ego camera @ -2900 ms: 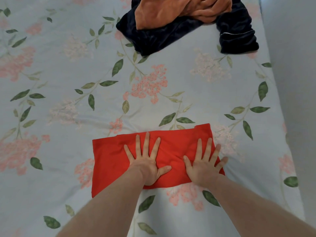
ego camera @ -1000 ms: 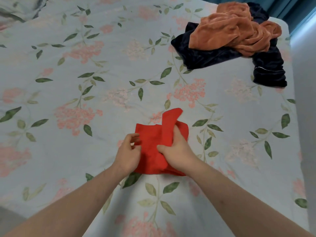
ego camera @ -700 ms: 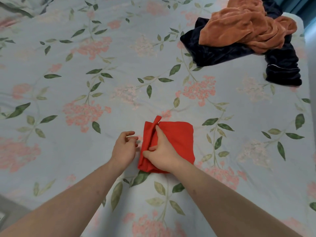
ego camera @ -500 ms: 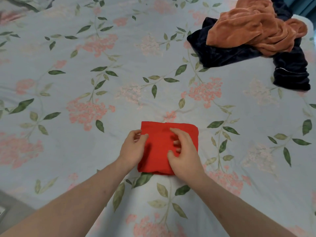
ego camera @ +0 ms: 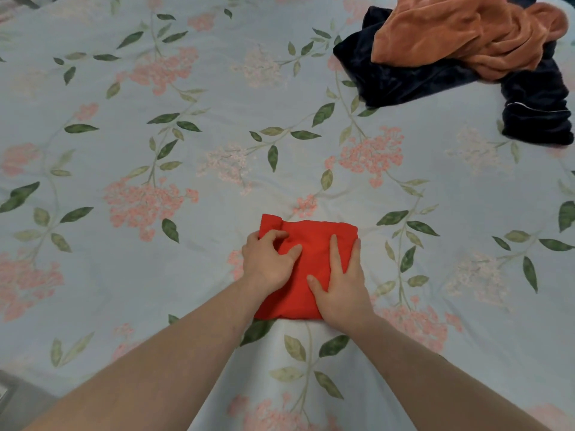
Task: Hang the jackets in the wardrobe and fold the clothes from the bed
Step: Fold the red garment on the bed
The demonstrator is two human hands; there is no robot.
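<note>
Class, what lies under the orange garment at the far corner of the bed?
A dark navy garment lies under the orange garment, spreading onto the floral bedsheet. The part beneath the orange fabric is hidden.

We saw a red garment (ego camera: 311, 244) of smooth, matt woven cloth, folded flat with soft creases. The bedsheet (ego camera: 217, 135) under it was thin matt cotton-like cloth, printed with leaves and blossoms and lightly wrinkled. At two o'clock from the red piece lay an orange garment (ego camera: 460, 32) of plush, fleecy cloth with a soft sheen, on a dark navy garment (ego camera: 404, 79) of velvety pile.
</note>
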